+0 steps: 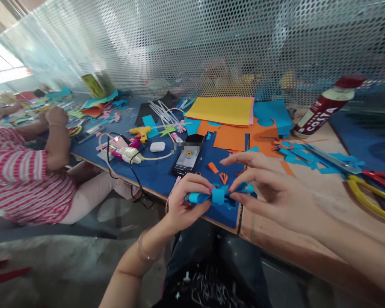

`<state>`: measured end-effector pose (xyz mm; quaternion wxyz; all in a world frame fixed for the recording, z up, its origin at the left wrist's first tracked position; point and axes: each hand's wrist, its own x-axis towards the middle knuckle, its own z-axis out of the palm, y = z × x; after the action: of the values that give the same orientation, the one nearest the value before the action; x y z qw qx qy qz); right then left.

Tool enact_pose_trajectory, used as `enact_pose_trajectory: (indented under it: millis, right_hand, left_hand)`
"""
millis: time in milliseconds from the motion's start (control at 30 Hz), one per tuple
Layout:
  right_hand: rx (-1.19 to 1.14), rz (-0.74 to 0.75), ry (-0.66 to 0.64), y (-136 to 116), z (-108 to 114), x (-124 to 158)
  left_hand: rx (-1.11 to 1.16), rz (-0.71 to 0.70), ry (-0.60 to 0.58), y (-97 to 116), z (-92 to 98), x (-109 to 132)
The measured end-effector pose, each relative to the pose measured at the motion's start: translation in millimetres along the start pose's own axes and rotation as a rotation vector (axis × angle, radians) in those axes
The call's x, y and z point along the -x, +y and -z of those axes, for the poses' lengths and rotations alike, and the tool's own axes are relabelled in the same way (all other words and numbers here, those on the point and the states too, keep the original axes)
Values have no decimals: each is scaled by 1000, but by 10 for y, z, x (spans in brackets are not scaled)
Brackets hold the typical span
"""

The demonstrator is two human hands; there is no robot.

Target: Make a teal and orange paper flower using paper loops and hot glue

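Observation:
Between my two hands is a blue paper bow [218, 196] with a flat band round its middle. My left hand [189, 194] pinches its left loop between thumb and fingers. The thumb and a fingertip of my right hand [263, 188] close on the right loop, while its index finger stretches out above. Just beyond the bow lie a small orange strip [213, 167] and an orange paper loop [223, 177] on the blue mat. A phone [188, 158] with its screen lit lies past my left hand.
Scissors [356, 171] and a Costa bottle [329, 107] are on the right among blue scraps. Coloured sheets [221, 110] lie at the back by a perforated metal screen [195, 42]. A glue gun [140, 133], cables and an earbud case [157, 147] are left; a person [28, 175] sits beyond.

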<state>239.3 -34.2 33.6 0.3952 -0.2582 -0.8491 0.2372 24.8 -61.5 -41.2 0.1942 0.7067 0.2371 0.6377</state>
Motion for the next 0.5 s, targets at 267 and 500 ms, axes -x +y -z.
enact_pose_trajectory:
  millis: [267, 500]
  right_hand:
    - [104, 231, -94, -167, 83, 40]
    - [246, 299, -46, -159, 25, 25]
  left_hand:
    - [-9, -274, -26, 70, 43, -102]
    - [-99, -325, -4, 144, 39, -164]
